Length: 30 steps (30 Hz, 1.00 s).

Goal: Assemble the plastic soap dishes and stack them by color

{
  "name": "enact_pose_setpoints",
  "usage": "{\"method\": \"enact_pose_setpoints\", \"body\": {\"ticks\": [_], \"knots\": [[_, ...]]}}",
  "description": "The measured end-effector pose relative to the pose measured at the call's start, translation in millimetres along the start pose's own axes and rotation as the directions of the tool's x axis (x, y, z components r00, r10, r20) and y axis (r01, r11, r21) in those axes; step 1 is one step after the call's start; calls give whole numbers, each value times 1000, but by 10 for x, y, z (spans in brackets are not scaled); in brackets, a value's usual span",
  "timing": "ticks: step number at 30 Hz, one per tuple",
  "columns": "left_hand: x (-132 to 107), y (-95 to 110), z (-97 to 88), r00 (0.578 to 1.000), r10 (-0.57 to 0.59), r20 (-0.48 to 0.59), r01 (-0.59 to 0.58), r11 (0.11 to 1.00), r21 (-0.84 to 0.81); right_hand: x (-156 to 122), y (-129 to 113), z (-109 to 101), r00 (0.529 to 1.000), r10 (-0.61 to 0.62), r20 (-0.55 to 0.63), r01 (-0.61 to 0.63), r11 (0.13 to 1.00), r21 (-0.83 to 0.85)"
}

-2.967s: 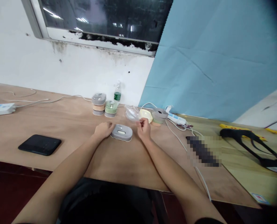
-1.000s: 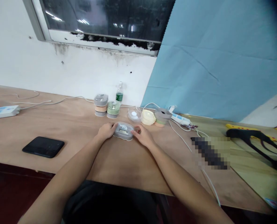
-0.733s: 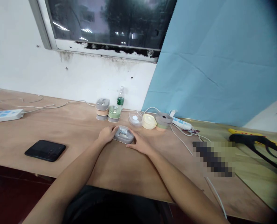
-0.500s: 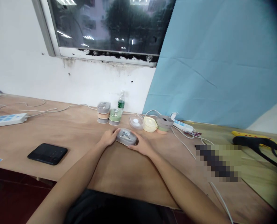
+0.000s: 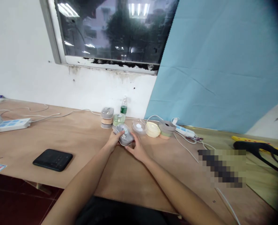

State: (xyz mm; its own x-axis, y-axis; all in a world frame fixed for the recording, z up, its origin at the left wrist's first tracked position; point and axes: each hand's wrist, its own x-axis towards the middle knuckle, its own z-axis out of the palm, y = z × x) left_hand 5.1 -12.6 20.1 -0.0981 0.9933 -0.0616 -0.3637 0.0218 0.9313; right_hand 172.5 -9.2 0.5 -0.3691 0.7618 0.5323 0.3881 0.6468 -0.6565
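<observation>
Both my hands hold a small grey lidded container, lifted a little off the wooden table and tilted toward me. My left hand grips its left end, thumb on the lid. My right hand cups it from below and from the right, fingers curled. Just behind it stand a stack of grey and tan containers, a green container, a clear lid, a pale yellow container and a grey-topped stack.
A black phone lies at the left of the table. A white power strip with cables sits at the far left, another power strip at the back right. A small green-labelled bottle stands by the wall. A blue sheet hangs at the right.
The grey container has gone from lying flat on the table under both hands to being lifted and tilted. Three seconds ago my right hand held the clear lid, which now rests behind.
</observation>
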Motion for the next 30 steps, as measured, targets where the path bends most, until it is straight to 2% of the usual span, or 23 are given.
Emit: {"method": "enact_pose_setpoints", "body": {"ticks": [3,6,9,11,13,15,19,24,30], "knots": [[107,8,-94,999,34,-19,-35,999,-40,8,-15,36,999,-14,31,11,997,74],[163,27,-125,996,91,21,-87,986,-146,45,-19,124,1000,7,5,-8,989,146],[163,75,-99,990,104,92,-76,960,-269,142,-1,217,989,-8,-151,27,992,122],[153,118,-80,989,57,137,-10,946,-323,269,32,264,960,-43,-275,71,993,94],[149,151,-82,992,0,129,44,940,-339,449,83,303,930,-69,-361,98,993,61],[156,166,-106,995,-48,89,75,941,-329,656,146,338,912,-65,-404,71,997,-2],[190,155,-179,997,-77,17,79,947,-311,1016,254,402,936,-43,-350,-18,985,-170],[201,146,-204,996,-94,2,91,950,-297,1265,238,416,970,-4,-243,-85,931,-356],[200,137,-149,996,-89,9,89,972,-219,1486,142,338,990,4,-143,-66,900,-431]]}}
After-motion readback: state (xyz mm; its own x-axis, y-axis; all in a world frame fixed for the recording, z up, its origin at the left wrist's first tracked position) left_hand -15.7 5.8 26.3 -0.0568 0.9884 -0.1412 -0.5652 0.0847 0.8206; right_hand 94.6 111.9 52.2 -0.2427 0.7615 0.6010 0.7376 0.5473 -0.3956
